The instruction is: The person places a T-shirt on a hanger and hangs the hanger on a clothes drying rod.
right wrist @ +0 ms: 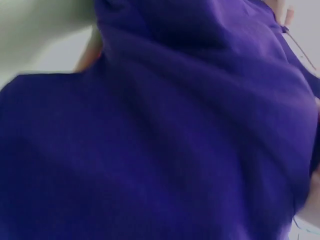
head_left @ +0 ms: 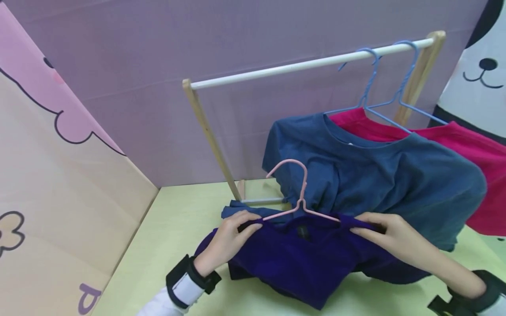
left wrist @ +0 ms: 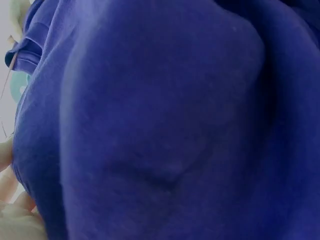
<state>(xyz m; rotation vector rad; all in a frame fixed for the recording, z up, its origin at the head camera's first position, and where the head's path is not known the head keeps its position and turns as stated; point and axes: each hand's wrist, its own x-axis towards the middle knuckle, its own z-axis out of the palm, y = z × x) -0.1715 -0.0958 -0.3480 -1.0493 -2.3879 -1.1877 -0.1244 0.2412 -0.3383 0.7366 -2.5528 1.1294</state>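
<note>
A dark purple T-shirt (head_left: 292, 259) hangs between both hands above the table, and its cloth fills most of both wrist views. Inside its neckline sits a pink hanger (head_left: 303, 188), hook up and pointing left, with its arms running under the shoulders. My left hand (head_left: 233, 235) pinches the left shoulder of the shirt between thumb and fingers. On the other side my right hand (head_left: 389, 237) pinches the right shoulder the same way. The ends of the hanger are hidden under the cloth.
Behind stands a clothes rack with a white rail (head_left: 276, 70) and wooden legs. On blue hangers (head_left: 369, 87) at its right hang a blue T-shirt (head_left: 375, 175) and a red garment (head_left: 486, 166). A folded blue cloth (head_left: 245, 208) lies by the rack's left foot on the pale table (head_left: 178, 219).
</note>
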